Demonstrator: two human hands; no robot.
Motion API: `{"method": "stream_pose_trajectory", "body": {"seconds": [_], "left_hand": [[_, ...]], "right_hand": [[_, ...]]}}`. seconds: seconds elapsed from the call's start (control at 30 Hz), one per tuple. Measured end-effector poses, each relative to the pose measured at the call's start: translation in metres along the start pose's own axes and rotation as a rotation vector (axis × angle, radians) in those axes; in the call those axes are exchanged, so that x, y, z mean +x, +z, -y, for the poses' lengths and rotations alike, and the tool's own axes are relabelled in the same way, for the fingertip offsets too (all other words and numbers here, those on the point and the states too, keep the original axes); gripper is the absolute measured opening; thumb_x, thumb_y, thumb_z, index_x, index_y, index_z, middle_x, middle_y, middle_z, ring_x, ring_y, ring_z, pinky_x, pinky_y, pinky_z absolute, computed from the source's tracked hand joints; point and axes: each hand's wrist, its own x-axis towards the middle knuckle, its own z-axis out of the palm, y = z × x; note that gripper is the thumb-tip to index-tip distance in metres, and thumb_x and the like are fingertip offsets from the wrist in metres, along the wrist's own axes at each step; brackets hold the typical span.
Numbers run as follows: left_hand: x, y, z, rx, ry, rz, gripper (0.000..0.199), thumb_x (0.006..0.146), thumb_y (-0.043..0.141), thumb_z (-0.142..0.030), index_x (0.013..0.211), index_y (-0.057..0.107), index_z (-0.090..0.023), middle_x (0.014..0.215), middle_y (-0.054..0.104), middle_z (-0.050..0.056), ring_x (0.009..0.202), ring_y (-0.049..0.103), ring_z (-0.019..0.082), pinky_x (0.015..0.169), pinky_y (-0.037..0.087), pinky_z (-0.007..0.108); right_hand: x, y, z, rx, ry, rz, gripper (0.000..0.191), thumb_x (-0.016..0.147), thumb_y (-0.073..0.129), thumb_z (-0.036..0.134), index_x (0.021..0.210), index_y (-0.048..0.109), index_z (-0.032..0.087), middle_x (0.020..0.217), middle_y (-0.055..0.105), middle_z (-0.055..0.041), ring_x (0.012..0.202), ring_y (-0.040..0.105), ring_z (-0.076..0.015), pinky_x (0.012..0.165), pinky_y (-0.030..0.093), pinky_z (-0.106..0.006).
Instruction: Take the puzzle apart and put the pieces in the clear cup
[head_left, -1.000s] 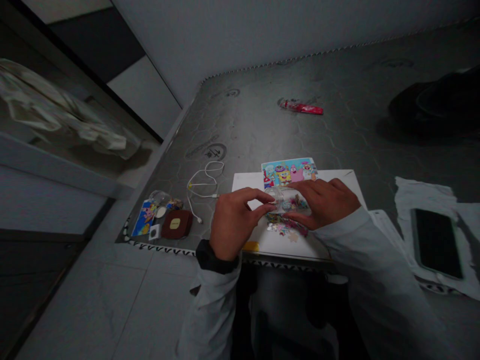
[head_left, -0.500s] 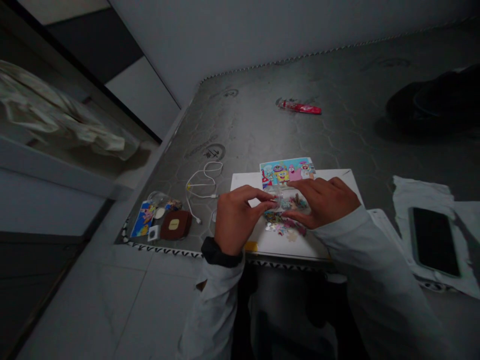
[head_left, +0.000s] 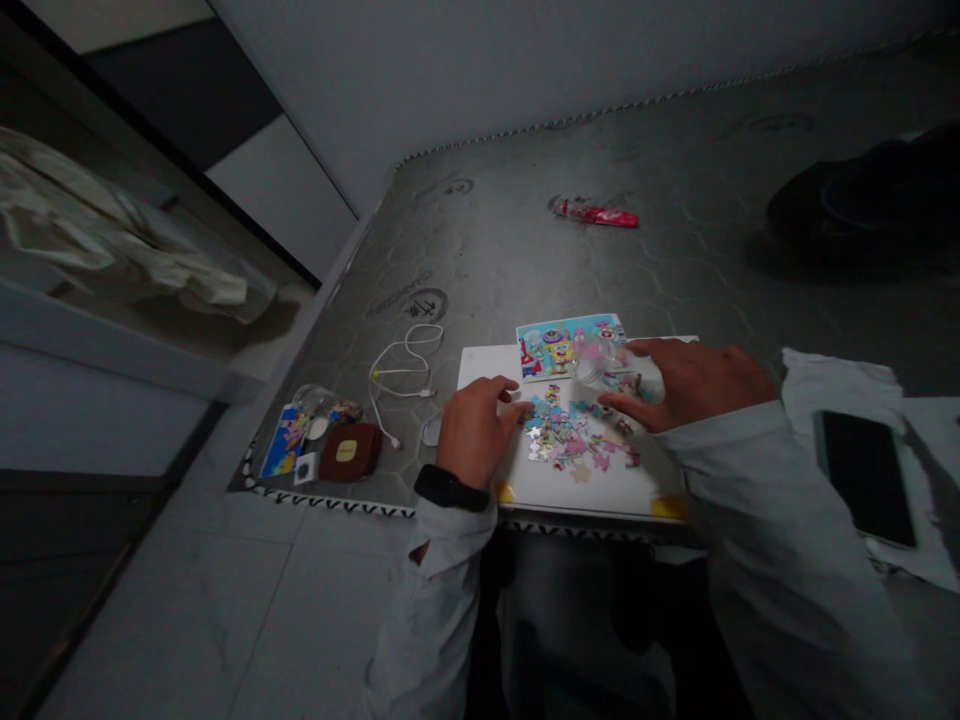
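A white board (head_left: 480, 365) carries a loose pile of colourful puzzle pieces (head_left: 559, 435) and, at its back edge, a cartoon picture card (head_left: 546, 350). My right hand (head_left: 682, 385) grips a clear container (head_left: 592, 365) tilted over the board, its round mouth toward the left and some pieces near its lower side. Left of the pile, my left hand (head_left: 478, 425) rests at the board's edge with thumb and forefinger slightly apart and nothing visible between them. A black band is on the left wrist.
To the left lie a white cable (head_left: 405, 370), a brown case (head_left: 349, 451), a blue picture packet (head_left: 285, 440) and a small round disc (head_left: 431, 432). A red packet (head_left: 600, 215) is farther back. On the right, a phone (head_left: 866, 478) lies on white tissue (head_left: 814, 378).
The left hand has left the container and moved slightly left, its fingers parting. The right hand has moved right with the container. More of the pile shows.
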Motion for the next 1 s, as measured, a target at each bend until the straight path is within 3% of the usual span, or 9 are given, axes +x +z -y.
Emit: {"method": "stream_pose_trajectory", "body": {"seconds": [0.17,0.37,0.63,1.0], "left_hand": [[0.000,0.013,-0.004,0.027,-0.044,0.075,0.028,0.082,0.078,-0.037,0.102,0.071,-0.019,0.097,0.072,0.006,0.091,0.067,0.023,0.083,0.049,0.036],[0.000,0.012,-0.003,0.027,-0.094,0.134,0.012,0.083,0.076,-0.030,0.085,0.071,-0.020,0.093,0.071,0.005,0.091,0.065,0.023,0.082,0.048,0.037],[0.001,0.015,-0.005,-0.043,-0.062,0.105,0.027,0.082,0.078,-0.036,0.103,0.069,-0.022,0.095,0.071,0.004,0.087,0.065,0.021,0.079,0.048,0.034],[0.000,0.017,-0.004,-0.130,-0.053,0.181,0.016,0.080,0.079,-0.028,0.090,0.068,-0.023,0.094,0.072,0.000,0.085,0.064,0.018,0.074,0.045,0.031]], "right_hand": [[0.000,0.001,-0.001,-0.016,-0.014,-0.016,0.061,0.086,0.065,0.061,0.126,0.061,0.016,0.122,0.069,-0.0165,0.104,0.066,-0.0354,0.080,0.044,-0.048],[0.000,0.003,0.001,0.021,-0.017,0.001,0.062,0.085,0.069,0.057,0.128,0.060,0.013,0.125,0.068,-0.0175,0.106,0.066,-0.0366,0.082,0.044,-0.048],[0.001,0.005,0.000,-0.004,-0.033,-0.005,0.062,0.085,0.067,0.059,0.128,0.060,0.015,0.126,0.068,-0.0159,0.105,0.066,-0.0354,0.080,0.043,-0.047],[0.000,0.013,-0.001,-0.028,-0.049,-0.090,0.062,0.080,0.073,0.058,0.124,0.062,0.017,0.122,0.071,-0.0124,0.101,0.067,-0.0334,0.077,0.042,-0.044]]}}
